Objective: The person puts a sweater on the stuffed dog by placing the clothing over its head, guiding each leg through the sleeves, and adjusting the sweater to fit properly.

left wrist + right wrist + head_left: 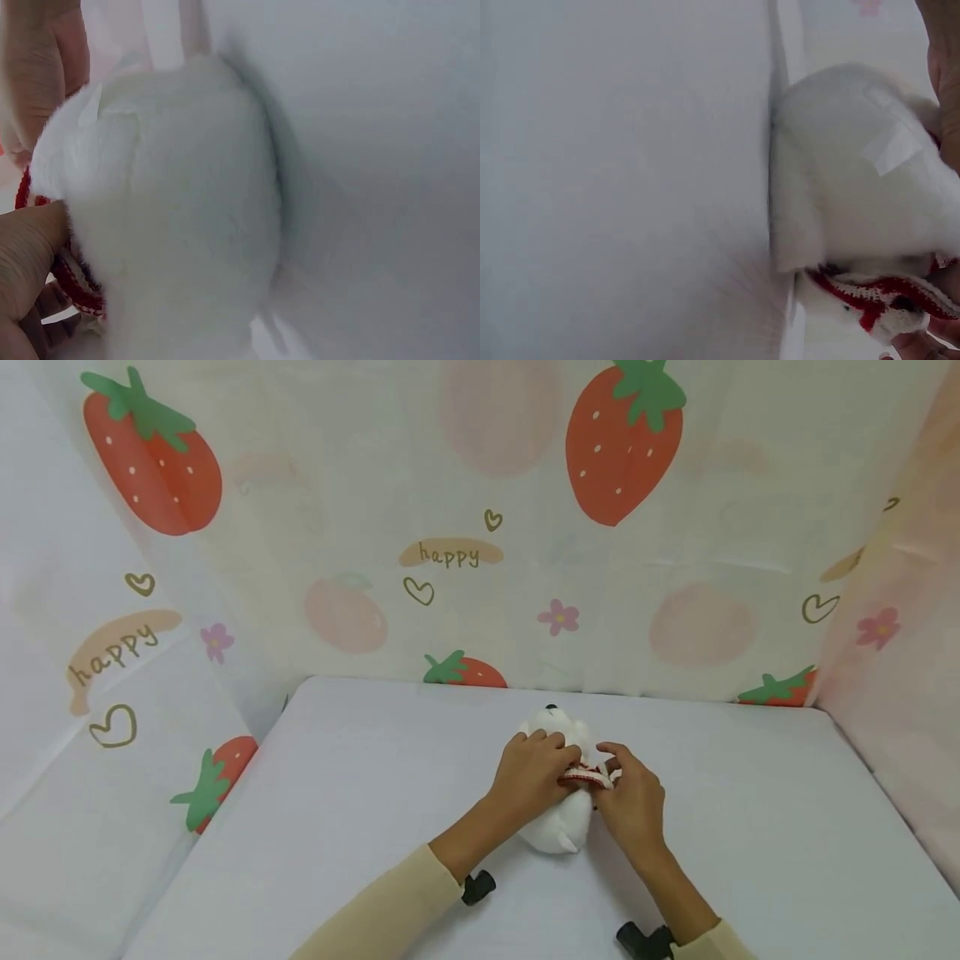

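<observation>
A white plush toy with a black nose lies on the table, its nose toward the far side. Around its neck runs a red-and-white knitted scarf. My left hand lies over the toy's upper body from the left, pinching the scarf near the neck. From the right, my right hand holds the scarf's other side between thumb and fingers. In the left wrist view the toy's furry body fills the middle. The right wrist view shows the scarf beneath the body; the fingertips are partly hidden.
The white tabletop extends around the toy. Behind it stands a strawberry-printed cloth backdrop, continuing along both sides. Black camera mounts sit at both wrists, near the beige sleeves.
</observation>
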A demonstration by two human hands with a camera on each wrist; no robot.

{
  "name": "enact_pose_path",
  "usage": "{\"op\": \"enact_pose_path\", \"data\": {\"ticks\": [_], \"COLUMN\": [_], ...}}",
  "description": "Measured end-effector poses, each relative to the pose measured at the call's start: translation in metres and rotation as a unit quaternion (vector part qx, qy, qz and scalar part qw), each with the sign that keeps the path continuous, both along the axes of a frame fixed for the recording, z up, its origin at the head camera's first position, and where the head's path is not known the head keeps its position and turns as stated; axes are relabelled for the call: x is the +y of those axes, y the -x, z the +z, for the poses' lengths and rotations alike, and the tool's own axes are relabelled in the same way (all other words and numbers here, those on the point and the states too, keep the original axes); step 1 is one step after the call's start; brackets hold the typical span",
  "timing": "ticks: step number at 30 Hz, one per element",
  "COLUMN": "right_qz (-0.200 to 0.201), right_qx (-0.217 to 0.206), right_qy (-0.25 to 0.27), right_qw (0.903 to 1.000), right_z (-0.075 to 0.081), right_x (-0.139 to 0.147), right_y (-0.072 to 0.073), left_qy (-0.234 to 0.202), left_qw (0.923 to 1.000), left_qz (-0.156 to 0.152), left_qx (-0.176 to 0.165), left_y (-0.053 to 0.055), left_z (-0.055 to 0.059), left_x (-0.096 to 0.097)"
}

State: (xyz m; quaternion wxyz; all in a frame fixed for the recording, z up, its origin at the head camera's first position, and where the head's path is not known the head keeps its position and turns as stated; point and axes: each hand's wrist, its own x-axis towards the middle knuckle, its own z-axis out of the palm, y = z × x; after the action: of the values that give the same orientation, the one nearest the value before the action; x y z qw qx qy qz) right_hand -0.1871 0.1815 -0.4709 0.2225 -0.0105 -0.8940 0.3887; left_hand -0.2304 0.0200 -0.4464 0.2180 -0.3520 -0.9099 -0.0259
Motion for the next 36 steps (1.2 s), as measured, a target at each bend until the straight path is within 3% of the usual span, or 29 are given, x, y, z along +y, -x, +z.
{"op": "enact_pose_path", "data": {"ticks": [4,9,12,19,25,30,36], "right_qz": [0.008,0.069,0.093,0.08,0.125,0.152,0.185], "right_qx": [-0.002,-0.031,-0.056,-0.061,-0.094,-0.141,-0.193], "right_qy": [0.009,0.037,0.048,0.111,0.044,0.008,0.021], "right_qw": [0.9999,0.9964,0.993,0.9887,0.9867,0.9783,0.9634], "right_z": [0.002,0.013,0.019,0.022,0.024,0.028,0.03], "right_x": [-0.001,0.003,0.014,0.04,0.043,0.044,0.045], "right_y": [-0.005,-0.009,-0.01,-0.006,-0.002,0.002,0.008], "left_qy": [0.0,-0.001,-0.008,-0.035,-0.053,-0.067,-0.052], "left_qw": [1.0,1.0,0.9996,0.993,0.9796,0.9656,0.9626], "left_qz": [0.003,0.001,-0.012,-0.051,-0.099,-0.121,-0.126], "left_qx": [0.004,0.004,-0.023,-0.101,-0.167,-0.22,-0.234], "left_y": [0.001,0.003,0.004,0.004,0.0,-0.005,-0.008], "left_z": [-0.002,-0.001,0.001,0.009,0.022,0.029,0.03], "left_x": [0.002,-0.001,-0.006,-0.023,-0.037,-0.044,-0.047]}}
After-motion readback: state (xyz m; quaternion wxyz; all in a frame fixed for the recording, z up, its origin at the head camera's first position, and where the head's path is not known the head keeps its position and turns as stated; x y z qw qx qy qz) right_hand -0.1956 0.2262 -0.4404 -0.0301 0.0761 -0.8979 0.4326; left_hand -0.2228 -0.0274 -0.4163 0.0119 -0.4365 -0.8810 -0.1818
